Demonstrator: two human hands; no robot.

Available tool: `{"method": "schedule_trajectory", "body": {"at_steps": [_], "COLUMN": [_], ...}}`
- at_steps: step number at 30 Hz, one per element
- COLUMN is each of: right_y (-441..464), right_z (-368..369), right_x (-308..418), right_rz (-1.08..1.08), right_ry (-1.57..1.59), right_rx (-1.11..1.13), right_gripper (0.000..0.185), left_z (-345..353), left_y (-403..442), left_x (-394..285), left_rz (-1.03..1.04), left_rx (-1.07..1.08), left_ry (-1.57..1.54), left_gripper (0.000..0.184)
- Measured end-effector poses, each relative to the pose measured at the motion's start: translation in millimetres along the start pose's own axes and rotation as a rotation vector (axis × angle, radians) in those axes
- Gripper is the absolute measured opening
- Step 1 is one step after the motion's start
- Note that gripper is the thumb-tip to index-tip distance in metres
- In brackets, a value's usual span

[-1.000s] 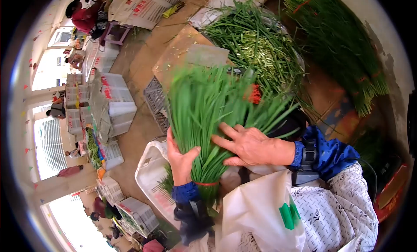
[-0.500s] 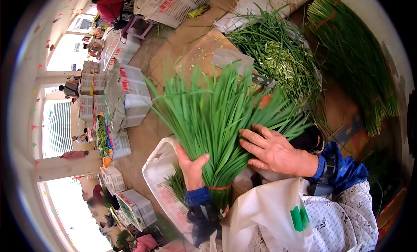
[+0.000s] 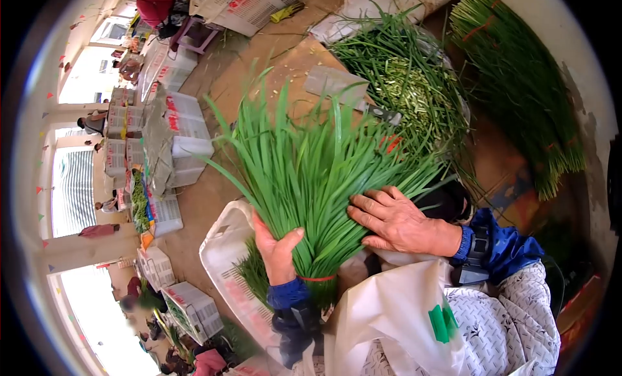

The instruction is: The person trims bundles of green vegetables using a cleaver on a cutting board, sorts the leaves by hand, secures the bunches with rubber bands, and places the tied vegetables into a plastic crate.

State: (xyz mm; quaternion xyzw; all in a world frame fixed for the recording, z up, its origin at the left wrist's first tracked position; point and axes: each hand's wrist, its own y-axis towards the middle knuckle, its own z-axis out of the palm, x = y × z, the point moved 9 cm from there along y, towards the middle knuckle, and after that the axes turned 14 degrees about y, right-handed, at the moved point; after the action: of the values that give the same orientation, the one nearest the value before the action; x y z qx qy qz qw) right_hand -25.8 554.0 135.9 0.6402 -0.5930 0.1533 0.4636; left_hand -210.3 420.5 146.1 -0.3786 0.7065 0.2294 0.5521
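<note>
A fanned bunch of green garlic chives (image 3: 304,175) stands upright in front of me, tied near its base with a red band (image 3: 319,279). My left hand (image 3: 277,250) grips its left side above the band, thumb in front and the other fingers hidden behind the leaves. My right hand (image 3: 398,224) lies against the right side of the leaves, fingers stretched out, palm on the bunch. Below and left of the bunch, a white plastic crate (image 3: 223,266) holds more chives (image 3: 254,272).
Beyond the leaves, a cleaver (image 3: 343,88) lies on a wooden board (image 3: 295,68). A heap of loose trimmings (image 3: 408,84) is beside it. Tied chive bunches (image 3: 518,84) lie along the right wall. White crates (image 3: 188,126) and several people occupy the left background.
The view has shifted slightly, so the scene appears a little further left. Both hands keep their places on the chives, and the leaf tips have swayed.
</note>
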Motion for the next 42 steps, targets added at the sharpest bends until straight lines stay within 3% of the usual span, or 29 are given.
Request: {"method": "schedule_trajectory", "body": {"at_steps": [1, 11, 20, 21, 25, 28, 32, 36, 38, 40, 42], "right_y": [-1, -12, -23, -24, -24, -27, -25, -20, -13, -10, -9], "right_z": [0, 0, 2, 1, -7, -12, -20, -17, -11, 0, -24], "right_x": [-1, -3, -4, -4, -14, -37, -50, -84, -97, -101, -80], "right_rz": [0.005, -0.012, -0.017, -0.014, 0.011, 0.172, 0.181, 0.375, 0.496, 0.493, 0.226], "right_ry": [0.004, 0.086, 0.128, 0.117, 0.245, 0.438, 0.587, 0.968, 0.983, 1.035, 0.721], "right_rx": [-0.002, -0.026, -0.073, -0.075, -0.178, -0.292, -0.44, -0.625, -0.564, -0.52, -0.61], "right_gripper": [0.062, 0.063, 0.058, 0.056, 0.045, 0.038, 0.031, 0.028, 0.028, 0.035, 0.038], "left_z": [2, 9, 3, 4, 8, 8, 4, 9, -2, 1, 3], "left_y": [0, -6, -2, -2, -3, -1, -3, -6, -7, -8, -10], "left_x": [-2, -18, -17, -17, -17, -16, -17, -29, -30, -38, -62], "left_rz": [0.029, 0.008, 0.022, 0.001, 0.033, 0.045, 0.043, 0.072, 0.098, 0.109, 0.193], "left_rx": [-0.007, 0.02, -0.016, -0.011, -0.008, 0.007, -0.011, -0.006, -0.03, -0.056, -0.14], "left_ry": [-0.034, 0.053, 0.115, 0.083, 0.093, 0.108, 0.108, 0.165, 0.246, 0.297, 0.329], "left_gripper": [0.074, 0.087, 0.078, 0.085, 0.085, 0.086, 0.089, 0.091, 0.092, 0.093, 0.094]}}
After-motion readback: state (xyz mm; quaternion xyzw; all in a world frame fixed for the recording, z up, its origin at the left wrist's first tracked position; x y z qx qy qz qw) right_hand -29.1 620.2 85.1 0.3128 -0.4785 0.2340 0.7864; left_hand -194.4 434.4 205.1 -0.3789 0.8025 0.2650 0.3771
